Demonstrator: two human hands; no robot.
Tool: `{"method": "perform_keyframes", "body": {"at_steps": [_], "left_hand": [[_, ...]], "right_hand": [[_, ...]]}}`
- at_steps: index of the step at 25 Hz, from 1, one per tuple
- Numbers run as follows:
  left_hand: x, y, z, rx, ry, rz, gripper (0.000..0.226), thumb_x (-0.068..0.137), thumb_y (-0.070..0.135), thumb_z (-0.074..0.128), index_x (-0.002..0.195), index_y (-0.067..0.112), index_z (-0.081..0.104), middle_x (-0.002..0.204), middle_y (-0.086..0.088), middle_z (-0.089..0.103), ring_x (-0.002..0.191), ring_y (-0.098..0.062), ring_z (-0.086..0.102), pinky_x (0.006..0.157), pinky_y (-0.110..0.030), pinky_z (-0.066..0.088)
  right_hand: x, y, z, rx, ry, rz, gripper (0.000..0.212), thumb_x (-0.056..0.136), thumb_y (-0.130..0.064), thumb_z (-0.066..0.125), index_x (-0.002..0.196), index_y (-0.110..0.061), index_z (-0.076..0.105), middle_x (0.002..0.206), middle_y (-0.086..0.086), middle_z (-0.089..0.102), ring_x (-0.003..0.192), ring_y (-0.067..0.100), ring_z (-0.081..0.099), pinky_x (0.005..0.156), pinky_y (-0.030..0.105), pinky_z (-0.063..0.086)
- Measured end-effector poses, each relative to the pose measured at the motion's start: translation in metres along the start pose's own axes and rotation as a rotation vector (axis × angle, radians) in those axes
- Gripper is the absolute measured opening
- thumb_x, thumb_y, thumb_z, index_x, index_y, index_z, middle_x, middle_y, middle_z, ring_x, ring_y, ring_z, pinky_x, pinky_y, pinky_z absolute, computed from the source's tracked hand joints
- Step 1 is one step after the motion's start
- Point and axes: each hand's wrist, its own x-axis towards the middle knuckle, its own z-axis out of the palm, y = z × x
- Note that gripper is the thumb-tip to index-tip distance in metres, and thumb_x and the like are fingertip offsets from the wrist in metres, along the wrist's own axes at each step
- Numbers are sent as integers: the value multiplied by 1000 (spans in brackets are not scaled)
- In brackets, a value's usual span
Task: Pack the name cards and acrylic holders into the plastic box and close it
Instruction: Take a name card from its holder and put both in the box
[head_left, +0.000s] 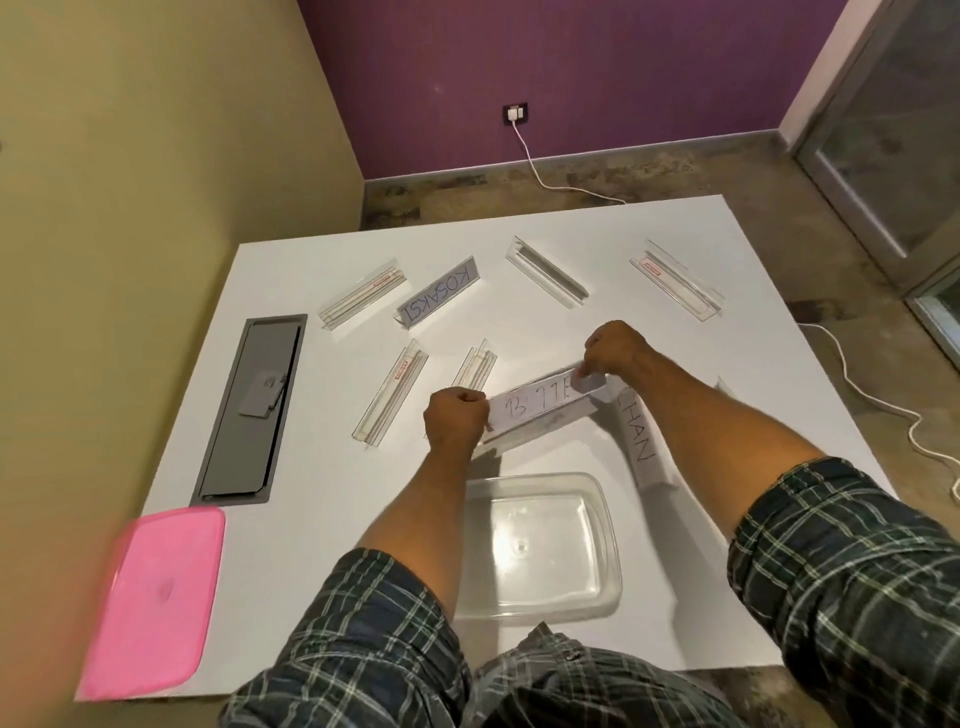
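Left hand (457, 415) pinching the near end of the acrylic holder (540, 423) carrying the "BITTE" name card (540, 405); right hand (615, 349) pinching the card's far end. Holder raised just beyond the open clear plastic box (602, 597) on the white worktop (311, 519). Pink lid (156, 603) at the near left corner. "KOSAKSI" holder (439, 300) farther back.

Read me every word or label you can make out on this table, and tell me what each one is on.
"KOSAKSI": handwritten on the name card in the far acrylic holder, upside down from this view.
"B TTE": partly legible on the name card held between the left hand and right hand; the rest is hidden or blurred.
"HAN": on the name card at the right; its start is hidden.
Red stickers on three empty holders: too small to read.
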Motion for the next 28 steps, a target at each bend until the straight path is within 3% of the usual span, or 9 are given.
{"method": "perform_keyframes", "body": {"at_steps": [3,5,10,13,16,20,23,25,28], "left_hand": [[-4,2,-16,-33,-2,15,18,73,1,66,68,16,76,74,-10,77,73,-31,76,75,-44,64],[-7,1,-26,-63,-10,10,19,75,0,67,67,14,75,75,-16,76,63,-31,74,71,-46,65],[-11,4,-50,-124,-103,-71,11,75,-10,70,83,-5,76,88,-28,74,63,-30,67,72,-51,63],[-13,3,-63,-117,-166,-141,13,77,-14,67,87,-10,74,90,-26,73,67,-32,66,72,-45,62],[-19,-1,-76,-100,-189,-165,14,82,-15,64,88,-7,74,84,-20,70,62,-29,63,59,-33,60],[-22,-6,-85,-54,-276,-178,20,86,-13,56,86,-3,73,85,-17,69,68,-28,62,66,-33,58],[-21,-14,-91,242,-429,-127,22,87,-9,56,85,7,71,84,-10,70,74,-21,68,73,-31,56],[-19,-17,-93,445,-492,-60,21,86,-7,60,84,10,72,84,-9,73,76,-20,71,76,-30,52],[-20,-19,-91,641,-552,0,13,85,-1,67,85,11,72,94,-12,77,72,-17,71,69,-26,48]], "right_hand": [[-20,-3,3,-100,-49,44,38,71,-27,91,71,-4,62,78,10,65,76,24,61,71,29,45],[-29,-3,7,-106,-73,89,42,66,-26,94,71,-4,59,79,11,66,73,25,61,70,30,46],[-53,-14,12,-234,-260,86,67,63,-33,96,109,4,65,108,16,72,100,30,71,96,40,55],[-65,-15,17,-292,-316,9,73,65,-33,95,124,0,65,111,12,73,101,26,71,100,40,54],[-75,-8,26,-235,-287,-122,76,58,-23,99,124,-7,65,90,8,72,87,28,72,84,36,60],[-88,4,33,-519,-132,-429,68,48,-57,93,102,-25,67,114,-1,50,92,24,63,75,34,53],[-91,16,39,-651,-161,-685,63,50,-73,80,89,-29,58,99,-7,60,86,19,59,71,35,50],[-96,22,42,-625,-211,-725,60,52,-72,77,81,-29,47,78,-7,61,73,18,58,59,33,43],[-102,27,53,-592,-254,-776,59,54,-69,76,78,-27,42,69,-7,55,64,14,53,53,32,37]]}}
